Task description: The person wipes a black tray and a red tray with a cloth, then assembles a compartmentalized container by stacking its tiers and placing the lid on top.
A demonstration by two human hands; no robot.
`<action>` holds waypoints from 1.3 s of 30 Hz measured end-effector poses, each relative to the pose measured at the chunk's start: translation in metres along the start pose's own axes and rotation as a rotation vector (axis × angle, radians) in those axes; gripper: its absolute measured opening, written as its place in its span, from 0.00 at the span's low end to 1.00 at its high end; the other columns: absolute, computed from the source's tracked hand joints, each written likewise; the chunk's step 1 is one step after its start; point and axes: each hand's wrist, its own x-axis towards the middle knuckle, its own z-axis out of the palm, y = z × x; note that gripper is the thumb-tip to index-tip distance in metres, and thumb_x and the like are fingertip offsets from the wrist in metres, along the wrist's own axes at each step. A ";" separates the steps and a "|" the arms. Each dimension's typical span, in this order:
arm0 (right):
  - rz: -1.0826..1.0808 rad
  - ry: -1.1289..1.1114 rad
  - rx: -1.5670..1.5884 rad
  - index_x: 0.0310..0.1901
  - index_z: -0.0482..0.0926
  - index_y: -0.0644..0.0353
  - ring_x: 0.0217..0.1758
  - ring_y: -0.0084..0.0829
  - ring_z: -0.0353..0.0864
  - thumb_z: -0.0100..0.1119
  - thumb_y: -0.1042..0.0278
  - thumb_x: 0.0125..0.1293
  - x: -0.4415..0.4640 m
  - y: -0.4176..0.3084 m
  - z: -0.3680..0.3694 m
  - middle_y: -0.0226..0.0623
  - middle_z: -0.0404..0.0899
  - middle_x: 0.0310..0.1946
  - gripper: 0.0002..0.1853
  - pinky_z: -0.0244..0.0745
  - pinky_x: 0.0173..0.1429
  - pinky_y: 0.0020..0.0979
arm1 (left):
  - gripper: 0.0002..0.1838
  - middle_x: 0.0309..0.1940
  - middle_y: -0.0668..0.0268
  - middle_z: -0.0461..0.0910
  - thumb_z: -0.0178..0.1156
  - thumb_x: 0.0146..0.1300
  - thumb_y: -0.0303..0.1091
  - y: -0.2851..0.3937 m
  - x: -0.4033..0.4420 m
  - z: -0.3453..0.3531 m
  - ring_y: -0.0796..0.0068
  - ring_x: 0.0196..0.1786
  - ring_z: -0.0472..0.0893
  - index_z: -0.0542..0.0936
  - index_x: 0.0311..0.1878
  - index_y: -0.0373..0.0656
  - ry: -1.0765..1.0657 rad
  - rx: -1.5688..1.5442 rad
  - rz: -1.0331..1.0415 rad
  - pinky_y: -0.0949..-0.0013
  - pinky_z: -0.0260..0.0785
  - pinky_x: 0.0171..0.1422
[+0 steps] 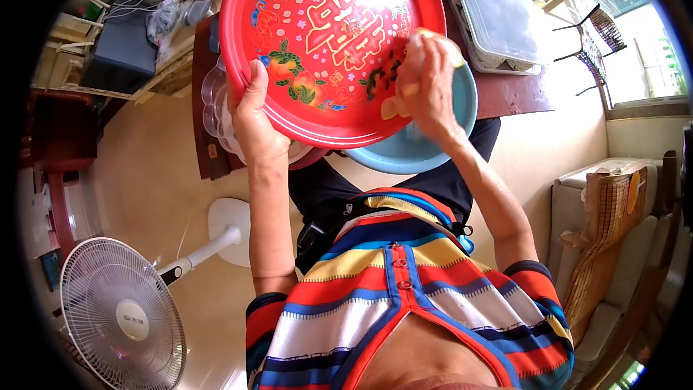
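Note:
A round red tray (289, 105) with gold characters and painted fruit is held up, tilted, in front of me. My left hand (254, 119) grips its lower left rim, thumb over the edge. On the tray's right side, my right hand (431, 90) is closed around a pale yellow cloth (394, 107) pressed against the painted surface. Motion blurs that hand slightly. Below it, a light blue basin (404, 162) is partly covered by the tray. Clear scalloped plastic dishes (214, 105) show behind my left hand.
A dark red table (509, 97) stands behind the tray, bearing a lidded clear plastic box (498, 11) at the right. A white standing fan (123, 318) is at lower left. To the right sits a cushioned seat (570, 206); a wicker chair (595, 40) is farther off.

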 end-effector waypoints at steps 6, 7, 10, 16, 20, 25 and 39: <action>-0.273 -0.369 0.289 0.51 0.72 0.62 0.55 0.49 0.71 0.51 0.90 0.44 -0.012 -0.058 -0.004 0.47 0.69 0.53 0.28 0.71 0.58 0.39 | 0.21 0.48 0.60 0.76 0.58 0.63 0.35 -0.016 -0.001 -0.005 0.68 0.48 0.78 0.70 0.56 0.37 0.004 -0.004 -0.061 0.63 0.71 0.53; -0.341 -0.420 0.340 0.50 0.72 0.64 0.55 0.47 0.72 0.51 0.87 0.47 -0.008 -0.065 -0.001 0.44 0.69 0.53 0.23 0.72 0.56 0.38 | 0.21 0.48 0.60 0.76 0.58 0.63 0.36 -0.020 0.000 -0.008 0.69 0.47 0.78 0.70 0.56 0.37 0.007 -0.063 -0.106 0.64 0.72 0.53; -0.525 -0.492 0.450 0.48 0.75 0.61 0.59 0.42 0.71 0.55 0.83 0.49 0.017 -0.079 0.008 0.40 0.72 0.53 0.21 0.72 0.58 0.36 | 0.19 0.47 0.61 0.76 0.57 0.64 0.39 -0.025 -0.006 -0.018 0.70 0.47 0.77 0.73 0.53 0.38 -0.112 -0.108 -0.258 0.65 0.71 0.52; -0.723 -0.244 0.126 0.43 0.78 0.59 0.57 0.40 0.72 0.62 0.76 0.47 0.087 -0.035 0.019 0.38 0.75 0.49 0.17 0.73 0.57 0.38 | 0.25 0.53 0.61 0.74 0.58 0.63 0.42 -0.018 -0.021 -0.007 0.67 0.53 0.75 0.69 0.59 0.38 -0.128 0.060 -0.178 0.63 0.67 0.59; -0.403 -0.061 0.029 0.39 0.79 0.60 0.49 0.42 0.76 0.58 0.74 0.50 0.094 0.030 0.018 0.41 0.78 0.43 0.12 0.73 0.53 0.39 | 0.24 0.50 0.59 0.75 0.58 0.62 0.39 -0.012 -0.019 -0.014 0.67 0.50 0.77 0.69 0.57 0.36 -0.074 -0.012 -0.127 0.63 0.72 0.54; -0.176 -0.023 0.033 0.40 0.80 0.60 0.51 0.43 0.76 0.53 0.79 0.52 0.061 0.039 0.018 0.40 0.77 0.46 0.12 0.73 0.54 0.37 | 0.28 0.54 0.59 0.73 0.59 0.62 0.44 -0.011 -0.011 -0.012 0.65 0.54 0.74 0.67 0.59 0.35 -0.011 0.034 -0.140 0.60 0.66 0.60; -0.544 -0.551 0.506 0.41 0.79 0.60 0.54 0.34 0.72 0.56 0.75 0.53 0.001 -0.064 0.006 0.33 0.77 0.43 0.12 0.68 0.56 0.36 | 0.28 0.52 0.58 0.74 0.56 0.63 0.48 -0.014 0.002 -0.014 0.64 0.53 0.75 0.68 0.58 0.35 -0.076 -0.063 -0.145 0.60 0.68 0.59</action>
